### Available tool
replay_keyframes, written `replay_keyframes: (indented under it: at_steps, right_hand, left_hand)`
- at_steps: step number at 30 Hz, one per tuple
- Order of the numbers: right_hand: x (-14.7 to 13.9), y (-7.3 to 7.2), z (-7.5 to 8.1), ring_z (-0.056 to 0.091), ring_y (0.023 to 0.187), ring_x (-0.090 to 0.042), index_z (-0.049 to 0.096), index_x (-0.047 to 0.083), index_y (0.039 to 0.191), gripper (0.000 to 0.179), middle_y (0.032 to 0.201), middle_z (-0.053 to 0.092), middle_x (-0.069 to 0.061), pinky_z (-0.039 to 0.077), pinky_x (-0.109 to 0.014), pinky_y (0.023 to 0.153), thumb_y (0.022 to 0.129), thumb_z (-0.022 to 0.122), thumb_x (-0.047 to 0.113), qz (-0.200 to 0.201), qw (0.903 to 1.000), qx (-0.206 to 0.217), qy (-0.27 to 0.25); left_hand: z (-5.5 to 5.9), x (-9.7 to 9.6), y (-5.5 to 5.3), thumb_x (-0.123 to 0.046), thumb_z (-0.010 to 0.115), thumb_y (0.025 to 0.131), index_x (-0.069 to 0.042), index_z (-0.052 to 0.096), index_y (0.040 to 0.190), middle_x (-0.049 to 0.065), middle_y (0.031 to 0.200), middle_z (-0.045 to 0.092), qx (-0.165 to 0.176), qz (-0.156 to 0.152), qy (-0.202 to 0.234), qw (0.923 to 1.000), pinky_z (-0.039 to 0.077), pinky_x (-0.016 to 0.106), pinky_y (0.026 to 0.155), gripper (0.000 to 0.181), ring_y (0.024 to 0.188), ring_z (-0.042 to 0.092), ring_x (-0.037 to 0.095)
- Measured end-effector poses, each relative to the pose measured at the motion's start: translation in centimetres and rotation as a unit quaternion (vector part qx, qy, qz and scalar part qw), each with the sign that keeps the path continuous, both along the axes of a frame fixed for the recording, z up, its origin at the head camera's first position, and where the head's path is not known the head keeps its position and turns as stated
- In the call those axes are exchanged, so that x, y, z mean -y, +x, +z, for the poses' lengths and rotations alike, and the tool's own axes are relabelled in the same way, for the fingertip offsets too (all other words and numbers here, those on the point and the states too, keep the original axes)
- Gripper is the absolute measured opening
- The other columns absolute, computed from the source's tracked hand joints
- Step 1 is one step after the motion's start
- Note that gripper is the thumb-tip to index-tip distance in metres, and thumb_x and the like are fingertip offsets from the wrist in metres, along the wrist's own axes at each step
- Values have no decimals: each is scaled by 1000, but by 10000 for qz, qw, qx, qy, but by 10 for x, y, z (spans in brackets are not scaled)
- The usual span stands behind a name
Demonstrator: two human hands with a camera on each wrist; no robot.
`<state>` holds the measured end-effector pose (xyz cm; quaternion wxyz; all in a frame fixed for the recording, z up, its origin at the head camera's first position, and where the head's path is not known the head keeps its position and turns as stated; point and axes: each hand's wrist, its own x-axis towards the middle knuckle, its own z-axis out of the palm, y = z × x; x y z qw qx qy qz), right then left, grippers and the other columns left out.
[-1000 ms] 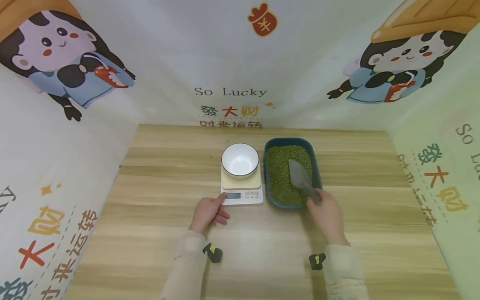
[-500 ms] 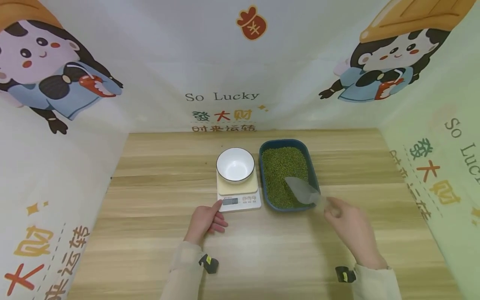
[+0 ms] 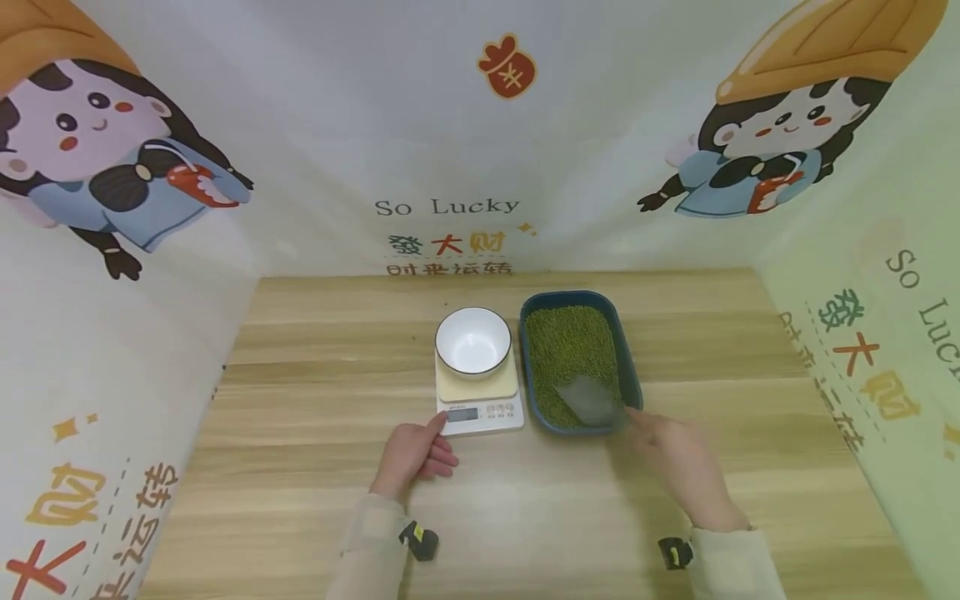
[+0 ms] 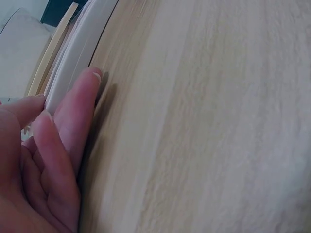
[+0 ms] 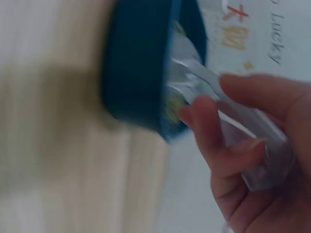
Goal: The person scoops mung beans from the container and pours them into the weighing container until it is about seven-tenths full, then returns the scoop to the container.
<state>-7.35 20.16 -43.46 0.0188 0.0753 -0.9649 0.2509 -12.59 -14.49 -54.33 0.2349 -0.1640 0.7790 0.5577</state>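
Note:
My right hand [image 3: 678, 467] grips the handle of a clear plastic scoop [image 3: 591, 402]. The scoop's blade lies over the near right part of a dark blue tub [image 3: 628, 367] filled with small green beans [image 3: 570, 342]. In the right wrist view the scoop handle [image 5: 265, 133] runs between thumb and fingers. My left hand [image 3: 411, 454] rests at the front left corner of a white kitchen scale [image 3: 480, 423]. Its thumb touches that corner, while relaxed fingers [image 4: 53, 160] lie along the front side. A white bowl [image 3: 472, 342] with a dark rim stands upright on the scale.
The tub stands close to the scale's right side on a wooden table [image 3: 315, 350]. Printed walls [image 3: 322, 167] enclose the table at the back and both sides. Each wrist carries a small black device [image 3: 422, 542].
My right hand has drawn the scoop toward the near right of the tub, blade turning sideways. The left hand stays at the scale's corner. The head view has shifted slightly.

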Motion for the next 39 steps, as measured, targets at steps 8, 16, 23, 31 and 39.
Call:
replay_keyframes:
  at_steps: [8, 16, 23, 31, 39]
  right_hand:
    - [32, -18, -25, 60, 88, -34, 58, -2, 112, 33, 104, 61, -20, 48, -45, 74, 83, 61, 11, -394, 9980, -494, -21]
    - [46, -45, -44, 56, 98, -37, 45, 0, 127, 46, 116, 55, -21, 45, -48, 83, 86, 58, 17, -461, 9988, -144, 27]
    - [53, -60, -60, 57, 58, -26, 50, 4, 124, 44, 79, 64, -14, 45, -41, 49, 88, 53, 29, -943, 9952, 192, 167]
    - [64, -69, -70, 51, 47, -21, 50, 9, 123, 45, 67, 61, -6, 36, -32, 36, 87, 51, 36, -1473, 9878, 415, 304]
    - [68, -66, -73, 47, 40, -16, 51, 6, 120, 45, 64, 61, -6, 32, -28, 33, 85, 52, 35, -1461, 9880, 156, 486]
  left_hand:
    - [0, -1, 1, -59, 43, 85, 2, 61, 81, 11, 68, 66, 32, -41, 70, 10000, 53, 30, 50, 63, 58, 65, 23]
    - [-2, 0, -1, -57, 44, 85, 3, 61, 81, 12, 68, 66, 36, 48, 207, 9998, 53, 31, 52, 62, 58, 65, 23]
    - [-2, 2, 1, -57, 45, 85, 3, 61, 82, 12, 68, 66, 56, 76, 195, 9998, 53, 31, 52, 62, 59, 65, 23]
    - [1, 3, 2, -57, 43, 85, 3, 61, 81, 12, 68, 66, 12, -15, 190, 9998, 53, 31, 52, 63, 58, 65, 23]
    - [3, 4, 2, -57, 43, 86, 2, 60, 82, 11, 69, 66, 145, -14, 158, 9998, 53, 30, 53, 62, 60, 66, 22]
